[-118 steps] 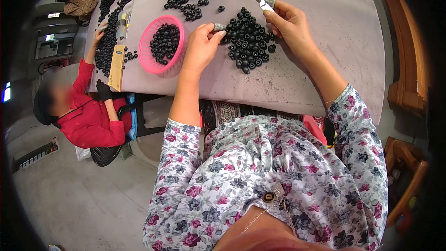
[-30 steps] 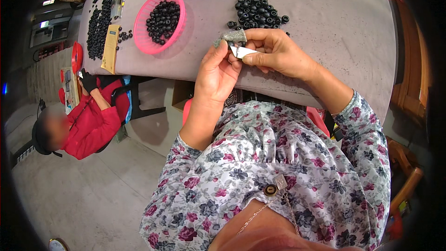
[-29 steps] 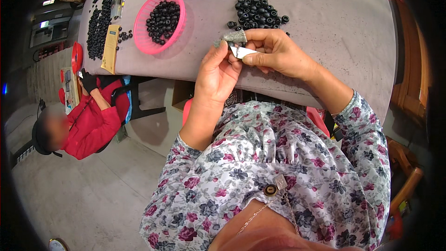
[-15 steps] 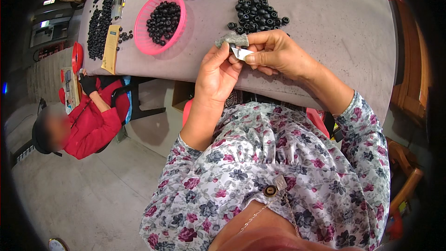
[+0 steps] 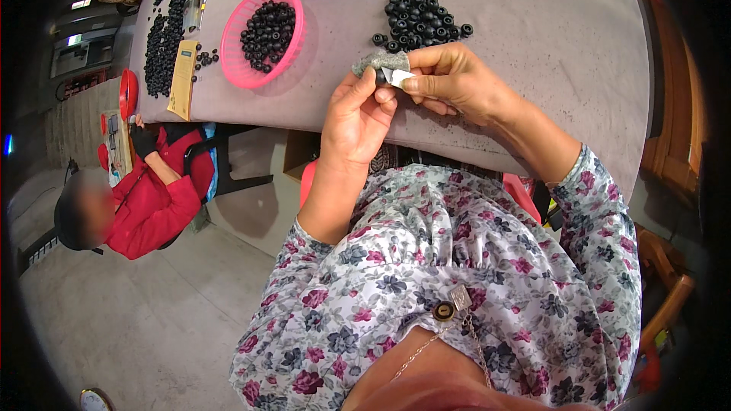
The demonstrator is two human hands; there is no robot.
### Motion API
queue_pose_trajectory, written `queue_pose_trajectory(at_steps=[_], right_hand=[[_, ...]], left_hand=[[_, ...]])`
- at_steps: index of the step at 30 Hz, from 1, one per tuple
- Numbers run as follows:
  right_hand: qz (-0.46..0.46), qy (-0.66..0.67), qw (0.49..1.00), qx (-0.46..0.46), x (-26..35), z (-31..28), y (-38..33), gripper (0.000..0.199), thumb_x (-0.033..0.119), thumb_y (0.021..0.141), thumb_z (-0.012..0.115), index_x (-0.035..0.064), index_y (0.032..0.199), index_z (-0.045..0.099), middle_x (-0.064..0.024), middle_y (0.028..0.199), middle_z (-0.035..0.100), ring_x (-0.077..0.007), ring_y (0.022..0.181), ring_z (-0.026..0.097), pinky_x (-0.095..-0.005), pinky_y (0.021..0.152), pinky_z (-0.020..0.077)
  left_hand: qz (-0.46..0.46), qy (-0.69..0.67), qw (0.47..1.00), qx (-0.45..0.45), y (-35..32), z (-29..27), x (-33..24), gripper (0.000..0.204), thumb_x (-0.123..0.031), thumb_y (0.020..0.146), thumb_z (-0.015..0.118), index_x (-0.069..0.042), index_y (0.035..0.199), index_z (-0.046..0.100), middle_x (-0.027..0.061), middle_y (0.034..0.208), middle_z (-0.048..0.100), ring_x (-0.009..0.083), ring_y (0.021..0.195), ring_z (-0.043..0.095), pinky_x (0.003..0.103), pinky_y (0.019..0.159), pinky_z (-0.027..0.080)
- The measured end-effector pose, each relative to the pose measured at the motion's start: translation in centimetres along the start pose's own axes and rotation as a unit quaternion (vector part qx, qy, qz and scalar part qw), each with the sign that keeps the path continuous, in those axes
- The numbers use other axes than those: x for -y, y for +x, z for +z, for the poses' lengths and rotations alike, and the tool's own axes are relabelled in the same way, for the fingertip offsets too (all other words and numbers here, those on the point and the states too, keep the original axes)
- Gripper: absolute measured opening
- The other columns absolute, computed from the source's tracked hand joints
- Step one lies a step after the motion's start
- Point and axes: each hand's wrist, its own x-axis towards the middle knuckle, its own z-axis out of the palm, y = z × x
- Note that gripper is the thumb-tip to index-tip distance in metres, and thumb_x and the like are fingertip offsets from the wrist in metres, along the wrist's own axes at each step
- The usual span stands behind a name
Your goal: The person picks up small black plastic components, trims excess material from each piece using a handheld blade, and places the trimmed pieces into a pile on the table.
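Note:
Over the near edge of the table, my left hand point(image 5: 350, 123) pinches a black bead point(image 5: 381, 77) between thumb and fingers. A grey cloth wrap point(image 5: 384, 60) covers the left index finger. My right hand point(image 5: 466, 82) is closed on a small pointed blade point(image 5: 401, 79) with a white-wrapped grip, held between thumb and index finger. The blade's tip meets the bead or lies right beside it; I cannot tell which. Just beyond my hands lies a pile of black beads point(image 5: 422, 21) with holes through them.
A pink plastic basket point(image 5: 234, 52) of black beads stands left of the hands. More beads point(image 5: 161, 53) spread along the table's left side, by a tan card package point(image 5: 183, 80) and a clear packet point(image 5: 196, 6). A person in red point(image 5: 156, 213) sits at left.
The blade has turned slightly, its tip now pointing more up and left at the bead. My right hand has shifted a little upward; the left stays nearly in place.

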Motion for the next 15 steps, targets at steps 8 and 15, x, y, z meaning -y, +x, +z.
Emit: queue_pose_trajectory(at_steps=[8,15], right_hand=[[-0.023,-0.029,0.999,0.022,-0.2,0.5,0.0,0.023,0.012,0.087,0.067,0.0008,0.107,0.064,0.0003,0.069,0.058,-0.0042,0.049,0.048,-0.0187,0.041,0.0329],[-0.027,-0.021,0.999,0.018,-0.4,0.8,0.3,0.025,0.012,0.087,0.068,0.0008,0.109,0.063,0.001,0.069,0.057,-0.004,0.049,0.048,-0.0186,0.042,0.034]], left_hand=[[0.011,-0.005,0.999,-0.035,0.5,-0.9,0.3,0.018,-0.018,0.092,0.063,-0.003,0.102,0.061,0.0024,0.089,0.061,0.0083,0.072,0.053,0.023,0.065,0.049],[0.007,-0.01,1.0,-0.006,0.3,-1.0,0.1,0.017,-0.019,0.092,0.063,-0.004,0.099,0.062,0.002,0.086,0.062,0.0083,0.071,0.054,0.023,0.064,0.049]])
